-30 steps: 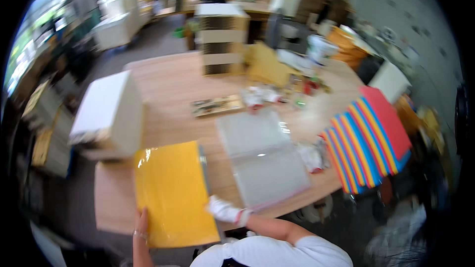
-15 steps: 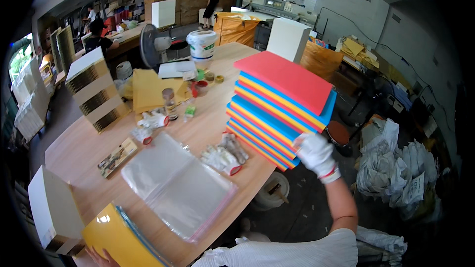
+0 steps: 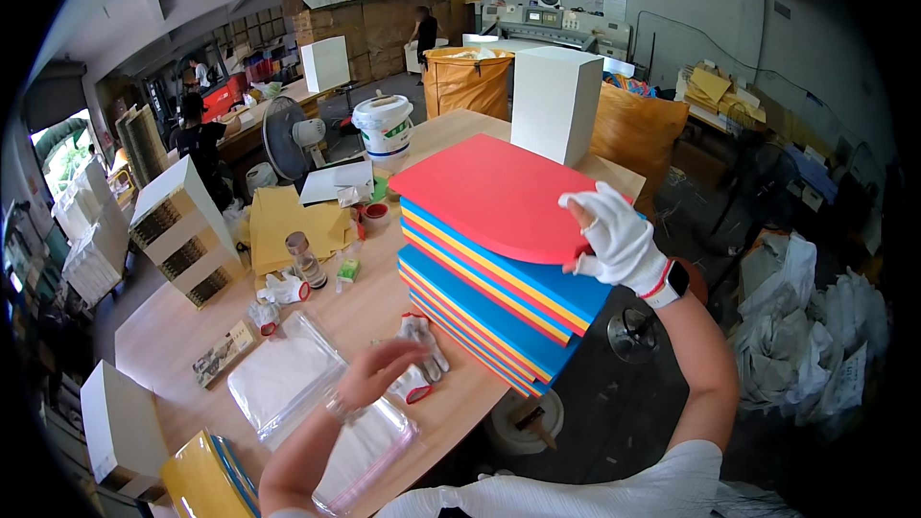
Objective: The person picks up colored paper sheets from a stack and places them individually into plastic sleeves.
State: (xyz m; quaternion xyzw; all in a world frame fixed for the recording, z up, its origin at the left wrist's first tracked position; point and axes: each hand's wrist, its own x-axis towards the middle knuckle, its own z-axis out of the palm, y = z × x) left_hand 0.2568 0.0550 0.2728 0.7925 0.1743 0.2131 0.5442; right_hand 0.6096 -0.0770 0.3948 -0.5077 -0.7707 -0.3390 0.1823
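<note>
A tall stack of red, blue and yellow sheets or folders point(image 3: 480, 297) stands at the table's right edge. My right hand point(image 3: 624, 240), in a white glove with bare fingertips and a watch at the wrist, grips the near right corner of the top red sheet point(image 3: 489, 192), whose near edge curves. My left hand point(image 3: 382, 372) is bare, fingers stretched out and holding nothing. It hovers over clear plastic bags point(image 3: 283, 369) beside a pair of red-cuffed work gloves point(image 3: 422, 355).
Yellow and blue folders point(image 3: 206, 480) lie at the near left, by a white block point(image 3: 125, 432). Toward the back are a jar point(image 3: 305, 261), yellow envelopes point(image 3: 297, 225), a white bucket point(image 3: 384, 125) and a fan point(image 3: 288, 139). Two people are farther back at the left and centre.
My left hand has come from the yellow folders at the near left to over the plastic bags. My right hand has risen from the stack's side to the top red sheet's corner.
</note>
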